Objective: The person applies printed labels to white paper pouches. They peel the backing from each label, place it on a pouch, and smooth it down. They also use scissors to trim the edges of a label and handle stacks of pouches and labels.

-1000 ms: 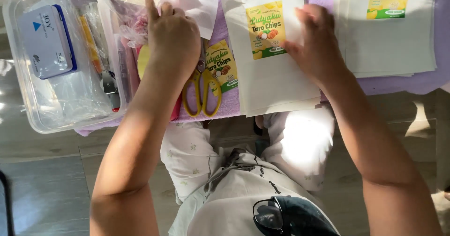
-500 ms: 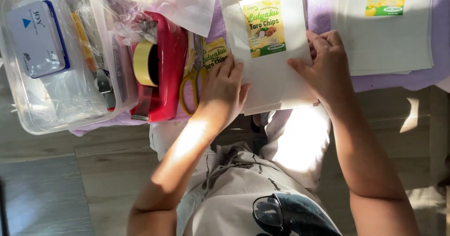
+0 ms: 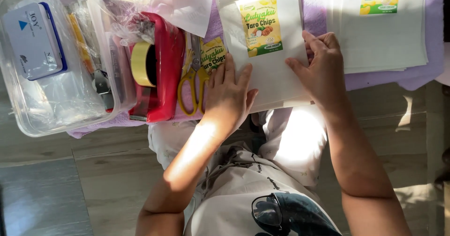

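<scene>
My left hand (image 3: 228, 93) lies flat, fingers spread and grasping nothing, pressing the near left corner of the white pouch (image 3: 274, 72). My right hand (image 3: 323, 69) is also unclenched, fingertips pinning the pouch's right edge. The pouch lies on the purple cloth (image 3: 422, 74), and all else is placed from the pouch: its yellow-green label (image 3: 261, 27) sits on its far half, the yellow-handled scissors (image 3: 192, 83) just left, the red tape dispenser (image 3: 157, 67) further left, and a stack of labelled pouches (image 3: 384, 29) to its right. To do this well, I judge both palms should press evenly, smoothing outward so the pouch stays flat and square.
</scene>
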